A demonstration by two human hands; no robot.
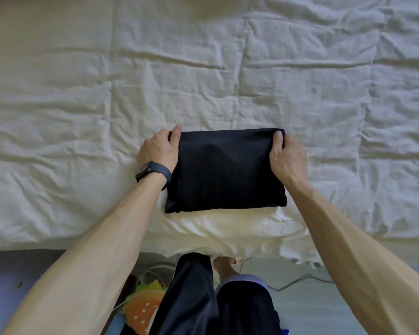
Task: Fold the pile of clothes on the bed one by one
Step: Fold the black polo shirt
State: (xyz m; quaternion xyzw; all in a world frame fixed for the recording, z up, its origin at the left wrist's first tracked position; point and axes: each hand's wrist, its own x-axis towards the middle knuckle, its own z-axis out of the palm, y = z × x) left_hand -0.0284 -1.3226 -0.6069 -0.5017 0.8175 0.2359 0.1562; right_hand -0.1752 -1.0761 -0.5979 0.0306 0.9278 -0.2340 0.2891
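Black folded garment [225,170] lies on the rumpled white bed [82,93], cables [298,282] on floor.

You get soft, even light; the bed [87,97] reads bright, its creases throwing faint shadows. The folded black garment [225,170] swallows detail. Toward 6 o'clock the floor [324,308] is dimmer. Wide-angle stretch swells your forearms [363,262] at 5 and 7 o'clock.

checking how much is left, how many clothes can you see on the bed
1: a folded black garment near the front edge of the bed, its far corners held by the left hand and right hand. More may lie outside the view.
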